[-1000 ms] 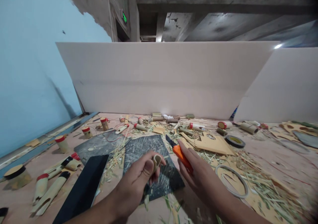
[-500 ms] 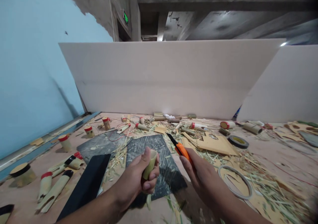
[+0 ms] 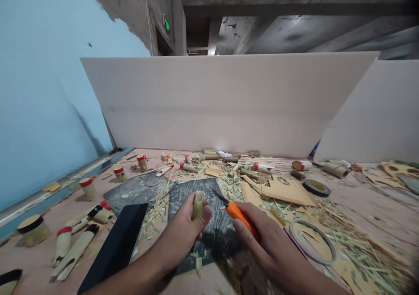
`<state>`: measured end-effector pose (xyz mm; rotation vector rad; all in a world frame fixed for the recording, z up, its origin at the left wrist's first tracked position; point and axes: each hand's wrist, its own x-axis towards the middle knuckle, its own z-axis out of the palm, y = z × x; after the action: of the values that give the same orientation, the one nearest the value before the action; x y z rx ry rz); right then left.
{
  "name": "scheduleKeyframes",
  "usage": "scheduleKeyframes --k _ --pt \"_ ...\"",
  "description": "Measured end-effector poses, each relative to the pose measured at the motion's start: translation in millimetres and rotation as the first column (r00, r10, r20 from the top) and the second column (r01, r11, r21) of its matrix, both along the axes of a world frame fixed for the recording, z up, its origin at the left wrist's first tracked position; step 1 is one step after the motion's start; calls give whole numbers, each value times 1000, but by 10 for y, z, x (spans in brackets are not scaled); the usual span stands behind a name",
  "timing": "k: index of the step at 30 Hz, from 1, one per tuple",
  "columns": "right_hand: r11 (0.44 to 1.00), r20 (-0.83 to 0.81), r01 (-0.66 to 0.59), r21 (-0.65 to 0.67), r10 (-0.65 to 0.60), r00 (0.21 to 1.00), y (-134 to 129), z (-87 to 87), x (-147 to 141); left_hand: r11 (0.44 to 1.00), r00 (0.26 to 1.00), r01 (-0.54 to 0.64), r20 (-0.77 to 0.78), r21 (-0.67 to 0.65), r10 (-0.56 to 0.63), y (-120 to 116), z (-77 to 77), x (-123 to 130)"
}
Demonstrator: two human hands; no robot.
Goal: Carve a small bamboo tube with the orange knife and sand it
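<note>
My left hand [image 3: 193,218] is wrapped round a short bamboo tube [image 3: 198,204], whose pale hollow upper end sticks up past the fingers. To its right, my right hand [image 3: 262,234] grips the orange handle of a utility knife [image 3: 240,216]. The knife's dark blade points up and left, apart from the bamboo. Beneath both hands lies a scuffed dark mat [image 3: 196,186] with a few shavings on it. The lower part of the bamboo is hidden in my left palm.
A black flat slab [image 3: 114,247] lies left of my forearm. Several bamboo pieces with red or black bands, such as a notched tube [image 3: 77,251], stand or lie further left. Rolls of tape [image 3: 316,187], a pale ring [image 3: 312,241], cardboard [image 3: 284,190] and shavings cover the right. A white panel [image 3: 222,103] closes the back.
My left hand has turned the bamboo tube so its open end faces me more. The knife has swung lower and further left, its blade now nearer the bamboo.
</note>
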<state>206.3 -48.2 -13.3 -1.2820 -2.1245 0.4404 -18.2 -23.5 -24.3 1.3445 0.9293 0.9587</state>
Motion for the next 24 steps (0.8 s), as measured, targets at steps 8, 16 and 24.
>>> scheduleKeyframes --k 8,16,24 --pt "971 74 -231 64 226 971 -48 -45 5 986 994 112 -36 123 -108 -21 -83 -44" --pt "966 171 -253 -46 257 951 -50 -31 -37 985 982 91 -176 150 -64 -99 -3 -34" --pt "975 370 -167 146 103 923 -38 -127 -13 963 931 -4 -351 270 102 -59 -43 -45"
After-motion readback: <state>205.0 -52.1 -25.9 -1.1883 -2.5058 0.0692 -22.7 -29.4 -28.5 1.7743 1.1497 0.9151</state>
